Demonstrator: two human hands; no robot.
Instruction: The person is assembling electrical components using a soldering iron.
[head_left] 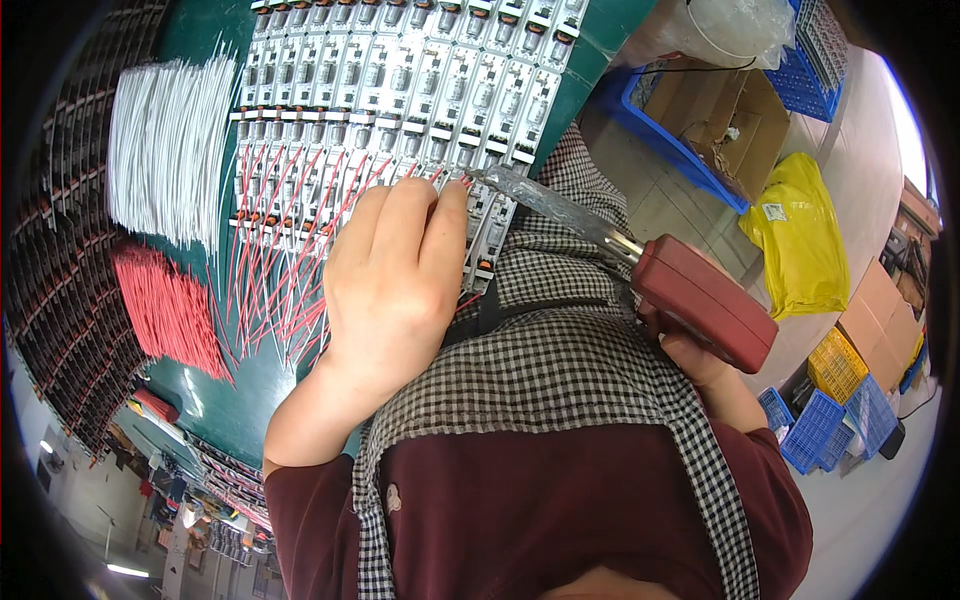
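Note:
My right hand (690, 355) is wrapped round the grip of a dark red soldering gun (708, 300), which hides part of the fingers. The gun's long metal barrel points left, and its tip is at the circuit boards (400, 90) beside my left fingertips. My left hand (395, 255) lies over the near rows of boards with its fingers bent down and pinched around a thin red wire (466, 183). Red and white wires (270, 250) trail from the boards left of this hand. The exact joint under the tip is too small to make out.
On the green table (215, 410) at left lie a bundle of white wires (170, 150) and a bundle of red wires (170, 310). Dark racked strips (70, 250) stand along the far left. At right are a blue crate (690, 165) with a cardboard box and a yellow bag (800, 240).

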